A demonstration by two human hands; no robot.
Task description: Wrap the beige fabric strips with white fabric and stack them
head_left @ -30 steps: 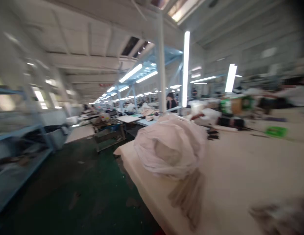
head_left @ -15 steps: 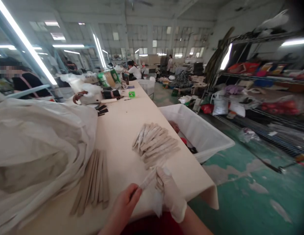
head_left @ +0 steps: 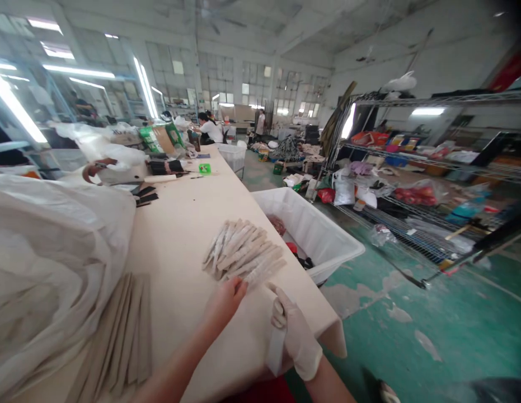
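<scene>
My left hand [head_left: 226,299], bare, pinches the near end of a pale strip [head_left: 260,271] at the front of a fanned pile of beige strips [head_left: 239,246] on the table. My right hand [head_left: 296,330] wears a white glove and is to the right of the pile, above the table's near edge. Its fingers are curled, with a thin white flat piece [head_left: 277,350] hanging below them; what it is made of I cannot tell. More long beige strips [head_left: 126,330] lie side by side at the left, partly behind my left forearm.
The cream-topped table [head_left: 172,240] runs away from me. A large whitish cloth or sheet [head_left: 54,240] is heaped at its left. Beside its right edge stands a white bin [head_left: 327,240] with red and dark items. Wire shelves [head_left: 411,157] hold bags; people sit and stand farther back.
My left hand has moved forward with the strip, from beside my right hand to the pile. My right hand has let go of that strip. The view has turned right.
</scene>
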